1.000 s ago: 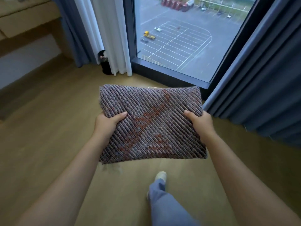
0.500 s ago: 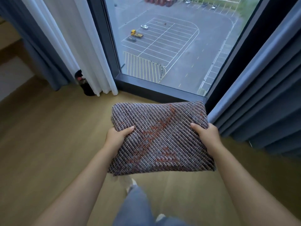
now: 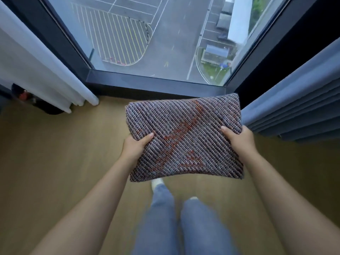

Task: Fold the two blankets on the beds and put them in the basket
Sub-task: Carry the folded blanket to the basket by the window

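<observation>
floor (image 3: 55, 162): wood, fills the near and left of our view, nothing on it near our feet
window (image 3: 156, 34): far centre, dark frame, we look down through it at a car park
grey curtain (image 3: 294, 107): far right, pleated, hangs to the floor
white curtain (image 3: 36, 70): far left, a dark object we can't identify at its foot
legs (image 3: 184, 227): ours, blue trousers, near centre, one light shoe toe just under the blanket
blanket (image 3: 184, 138): folded into a thick rectangle, grey knit with orange pattern, held flat in the air right of centre, above the floor, just short of the window sill
left hand (image 3: 134, 148): grips the blanket's left edge, thumb on top
right hand (image 3: 239, 140): grips the right edge, thumb on top
</observation>
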